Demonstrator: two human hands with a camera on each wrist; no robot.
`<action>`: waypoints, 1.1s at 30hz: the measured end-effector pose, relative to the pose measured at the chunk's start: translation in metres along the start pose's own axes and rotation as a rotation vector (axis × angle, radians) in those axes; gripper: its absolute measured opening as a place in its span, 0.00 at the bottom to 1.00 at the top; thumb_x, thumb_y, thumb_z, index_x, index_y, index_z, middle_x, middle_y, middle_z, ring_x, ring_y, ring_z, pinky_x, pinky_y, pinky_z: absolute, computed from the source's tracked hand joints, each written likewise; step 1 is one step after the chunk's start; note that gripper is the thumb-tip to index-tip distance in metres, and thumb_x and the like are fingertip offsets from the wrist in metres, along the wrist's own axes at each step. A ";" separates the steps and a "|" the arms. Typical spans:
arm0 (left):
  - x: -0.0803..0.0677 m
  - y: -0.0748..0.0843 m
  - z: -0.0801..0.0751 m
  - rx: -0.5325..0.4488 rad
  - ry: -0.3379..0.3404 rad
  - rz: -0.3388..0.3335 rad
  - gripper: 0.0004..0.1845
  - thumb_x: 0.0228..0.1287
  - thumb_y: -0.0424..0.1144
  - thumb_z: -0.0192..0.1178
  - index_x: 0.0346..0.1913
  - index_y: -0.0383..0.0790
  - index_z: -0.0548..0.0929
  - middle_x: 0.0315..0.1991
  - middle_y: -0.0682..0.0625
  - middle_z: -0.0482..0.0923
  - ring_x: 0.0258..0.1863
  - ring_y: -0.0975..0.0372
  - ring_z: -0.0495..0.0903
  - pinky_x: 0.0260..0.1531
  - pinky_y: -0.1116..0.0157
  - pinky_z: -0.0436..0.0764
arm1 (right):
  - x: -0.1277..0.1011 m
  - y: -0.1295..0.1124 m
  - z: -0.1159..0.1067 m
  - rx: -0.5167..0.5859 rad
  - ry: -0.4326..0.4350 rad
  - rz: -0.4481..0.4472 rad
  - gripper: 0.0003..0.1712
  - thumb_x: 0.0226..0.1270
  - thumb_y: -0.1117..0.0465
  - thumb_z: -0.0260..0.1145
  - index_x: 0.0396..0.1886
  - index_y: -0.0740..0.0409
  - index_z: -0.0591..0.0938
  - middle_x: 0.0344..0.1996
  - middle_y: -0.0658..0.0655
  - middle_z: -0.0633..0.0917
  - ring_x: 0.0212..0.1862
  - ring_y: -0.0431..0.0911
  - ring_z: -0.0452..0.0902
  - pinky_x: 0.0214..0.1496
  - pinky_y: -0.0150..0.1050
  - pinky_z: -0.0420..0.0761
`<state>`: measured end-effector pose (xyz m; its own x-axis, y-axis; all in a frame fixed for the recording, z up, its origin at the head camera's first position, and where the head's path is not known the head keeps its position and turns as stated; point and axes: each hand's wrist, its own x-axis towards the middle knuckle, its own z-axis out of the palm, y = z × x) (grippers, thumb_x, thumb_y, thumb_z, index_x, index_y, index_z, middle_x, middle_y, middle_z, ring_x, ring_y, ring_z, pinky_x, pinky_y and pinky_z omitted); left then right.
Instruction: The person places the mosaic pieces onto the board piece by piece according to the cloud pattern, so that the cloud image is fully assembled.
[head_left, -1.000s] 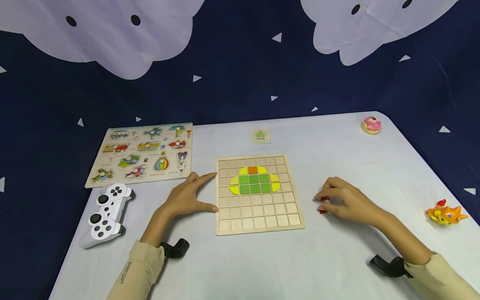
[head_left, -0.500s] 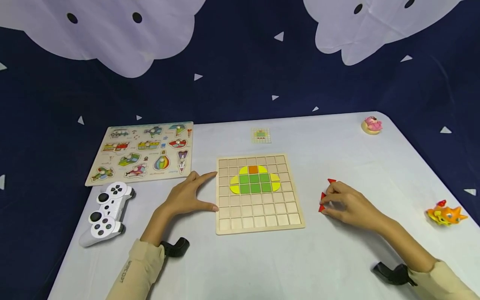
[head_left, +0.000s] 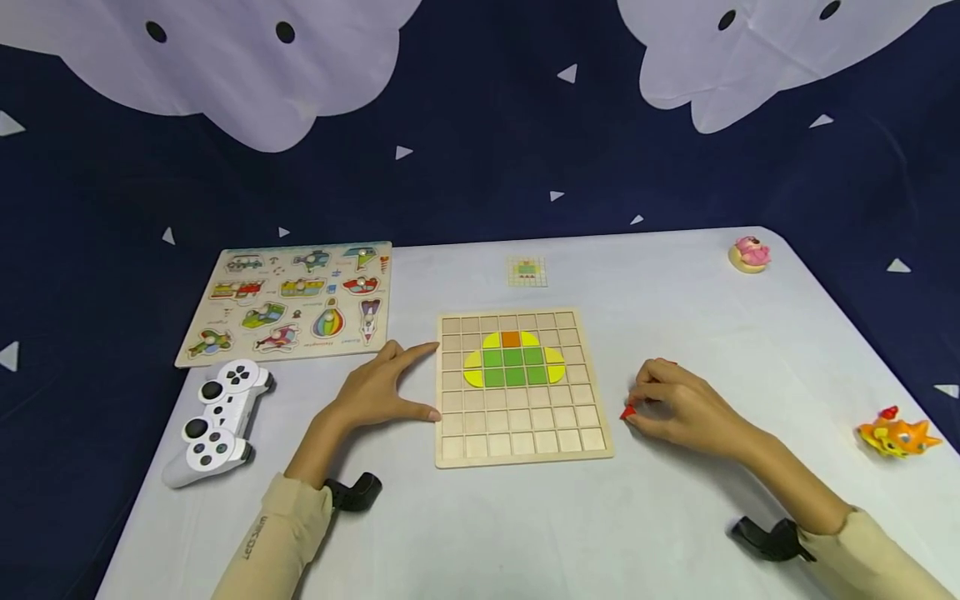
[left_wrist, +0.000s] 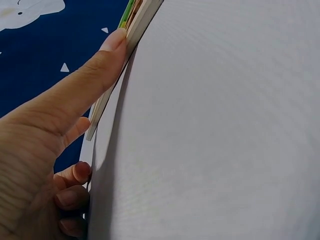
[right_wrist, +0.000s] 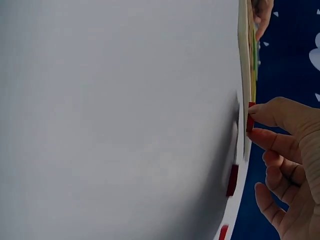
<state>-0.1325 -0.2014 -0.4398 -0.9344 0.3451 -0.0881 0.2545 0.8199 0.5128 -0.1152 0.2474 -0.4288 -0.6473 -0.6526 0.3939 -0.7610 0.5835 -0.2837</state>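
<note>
A wooden grid board [head_left: 487, 446] lies mid-table, with green squares [head_left: 514, 357], yellow rounded pieces [head_left: 473, 377] and an orange square [head_left: 511, 339] set in its upper cells. My left hand [head_left: 375, 392] rests at its left side, thumb and index finger spread straight against the edge. To the right of the board, my right hand [head_left: 678, 408] pinches a small red triangular piece [right_wrist: 251, 116] between thumb and index finger, held off the table. Below that hand in the right wrist view lie two more red pieces, a nearer one [right_wrist: 232, 180] and one at the frame's bottom [right_wrist: 223, 232].
Behind the board lies a small pattern card [head_left: 527, 272]. A wooden vehicle puzzle [head_left: 300, 312] and a white game controller [head_left: 217, 423] occupy the left side. Toward the right edge are a pink figurine [head_left: 750, 254] and an orange toy [head_left: 898, 433]. A dark blue cloth [head_left: 480, 183] hangs behind.
My right hand has picked a red piece from beside it and moved left toward the board. My left hand has stayed at the board's edge. The head view has shifted slightly.
</note>
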 end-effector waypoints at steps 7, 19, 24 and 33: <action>0.000 0.000 -0.001 0.000 0.003 -0.001 0.58 0.34 0.68 0.77 0.74 0.59 0.67 0.37 0.50 0.63 0.28 0.60 0.65 0.28 0.64 0.65 | 0.024 -0.008 0.011 0.028 -0.022 -0.021 0.10 0.45 0.62 0.79 0.27 0.52 0.86 0.31 0.45 0.74 0.37 0.33 0.65 0.38 0.23 0.63; 0.000 0.000 0.000 0.000 0.005 -0.002 0.58 0.34 0.69 0.77 0.74 0.60 0.67 0.37 0.50 0.64 0.29 0.60 0.65 0.28 0.64 0.66 | 0.071 -0.038 0.032 0.081 -0.064 -0.065 0.07 0.51 0.58 0.78 0.29 0.51 0.87 0.32 0.46 0.76 0.37 0.35 0.67 0.39 0.32 0.69; 0.000 0.001 -0.001 -0.004 0.000 -0.007 0.58 0.34 0.68 0.77 0.74 0.60 0.66 0.37 0.50 0.64 0.29 0.60 0.65 0.28 0.64 0.66 | 0.086 -0.051 0.041 0.098 -0.101 -0.066 0.07 0.53 0.57 0.77 0.30 0.52 0.88 0.33 0.47 0.76 0.37 0.37 0.68 0.40 0.34 0.71; 0.000 0.000 -0.001 -0.003 -0.003 -0.004 0.57 0.34 0.68 0.77 0.74 0.61 0.66 0.38 0.50 0.64 0.30 0.60 0.66 0.29 0.63 0.66 | 0.107 -0.069 0.056 0.062 -0.160 -0.064 0.07 0.57 0.56 0.75 0.30 0.54 0.88 0.32 0.48 0.75 0.35 0.38 0.67 0.40 0.35 0.71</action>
<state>-0.1326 -0.2018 -0.4391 -0.9346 0.3434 -0.0924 0.2502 0.8196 0.5155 -0.1348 0.1102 -0.4162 -0.5928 -0.7588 0.2699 -0.7986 0.5107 -0.3184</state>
